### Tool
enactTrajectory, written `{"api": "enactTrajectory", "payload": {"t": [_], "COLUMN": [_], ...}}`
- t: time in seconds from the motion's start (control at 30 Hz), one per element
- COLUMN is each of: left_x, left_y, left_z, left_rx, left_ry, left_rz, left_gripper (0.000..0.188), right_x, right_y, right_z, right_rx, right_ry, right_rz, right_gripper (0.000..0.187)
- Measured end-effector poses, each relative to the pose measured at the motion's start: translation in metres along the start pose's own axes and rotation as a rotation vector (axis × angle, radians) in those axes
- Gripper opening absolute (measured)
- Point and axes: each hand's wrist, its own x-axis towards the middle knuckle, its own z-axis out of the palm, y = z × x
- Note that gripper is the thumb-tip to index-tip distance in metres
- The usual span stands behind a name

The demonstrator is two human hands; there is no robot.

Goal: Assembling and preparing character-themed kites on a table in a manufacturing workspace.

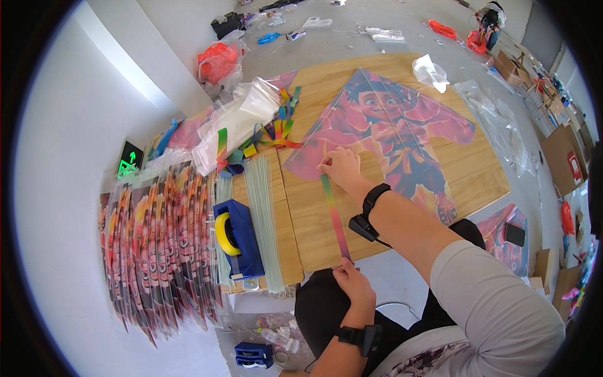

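A printed kite (402, 135) with a cartoon figure lies flat on the wooden table, thin rods showing across it. At the lower tip of its left wing, my right hand (342, 168) pinches the upper end of a rainbow ribbon (334, 217), fingertips touching the kite. The ribbon runs down toward the table's near edge, where my left hand (355, 283) pinches its lower end. To the left stands a blue tape dispenser (245, 242) with a yellow roll. Whether tape lies under my right fingertips is hidden.
Bundles of thin pale rods (260, 213) flank the dispenser. More rainbow ribbons (276, 132) and clear plastic bags (235, 122) are heaped at the table's far left. Many packed kites (163, 245) hang at the left side. Crumpled plastic (430, 72) sits on the far right corner.
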Motion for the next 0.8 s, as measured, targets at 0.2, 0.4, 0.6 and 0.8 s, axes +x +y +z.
{"api": "enactTrajectory", "payload": {"t": [0.2,0.4,0.6,0.8], "left_x": [0.0,0.003,0.002,0.002], "left_y": [0.0,-0.003,-0.002,-0.003], "left_z": [0.0,-0.002,-0.001,-0.002], "left_rx": [0.001,0.001,-0.009,0.002], "left_ry": [0.007,-0.004,-0.008,-0.008], "left_rz": [-0.023,0.002,-0.001,-0.018], "left_gripper": [0.029,0.029,0.029,0.029], "right_x": [-0.001,0.002,0.01,0.016], "right_y": [-0.006,-0.007,0.0,0.002], "right_z": [-0.007,-0.006,-0.001,-0.001], "right_rx": [0.023,0.007,-0.035,-0.016], "right_ry": [-0.097,-0.113,-0.096,-0.143], "right_rz": [0.05,0.06,0.06,0.079], "right_gripper": [0.012,0.013,0.016,0.015]}}
